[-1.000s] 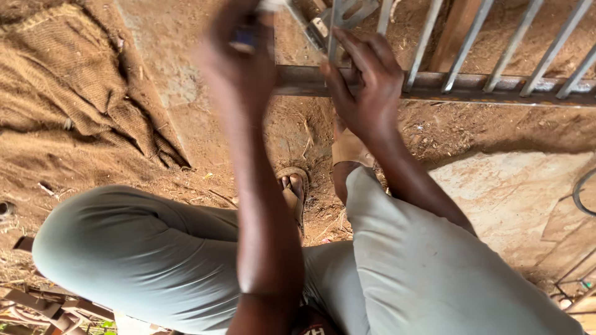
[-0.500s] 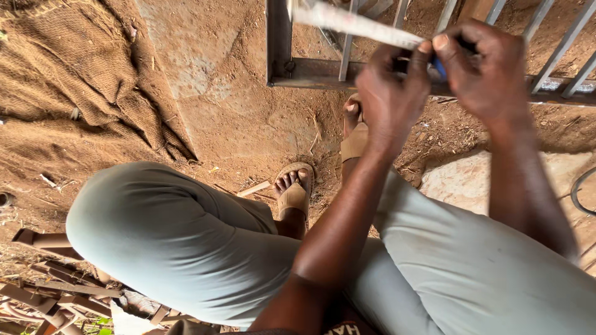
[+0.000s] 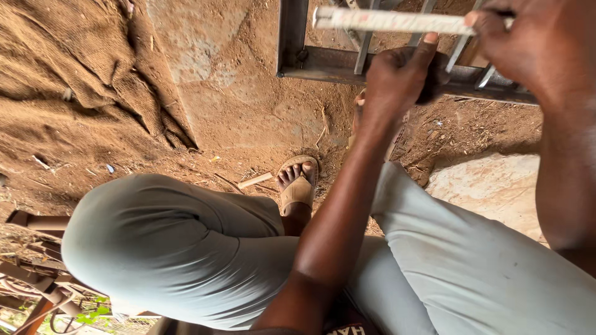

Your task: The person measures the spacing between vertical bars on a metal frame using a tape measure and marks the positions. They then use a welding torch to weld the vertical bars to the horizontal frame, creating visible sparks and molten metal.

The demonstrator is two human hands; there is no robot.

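Note:
My left hand (image 3: 397, 77) reaches forward to the bottom rail of a grey metal frame (image 3: 292, 43) with upright bars, lying on the dirt. Its fingers are closed around a small dark object (image 3: 436, 74) held against the rail. At the top right, my right hand (image 3: 528, 43) pinches a long pale strip, like a measuring tape blade (image 3: 385, 20). The strip runs left across the bars, and its free end stops just past the frame's corner post. My grey-trousered knees (image 3: 174, 248) fill the lower part of the view.
Brown sacking (image 3: 74, 93) covers the ground at the left. My sandalled foot (image 3: 298, 186) rests on the dirt between my knees, with a small stick (image 3: 254, 181) beside it. A pale stone slab (image 3: 490, 186) lies to the right. Rusty metal scraps (image 3: 31, 273) sit at the bottom left.
Both hands have shifted right along the frame and moved apart. The pale strip now stretches leftward across the bars to the corner post. The view has moved closer.

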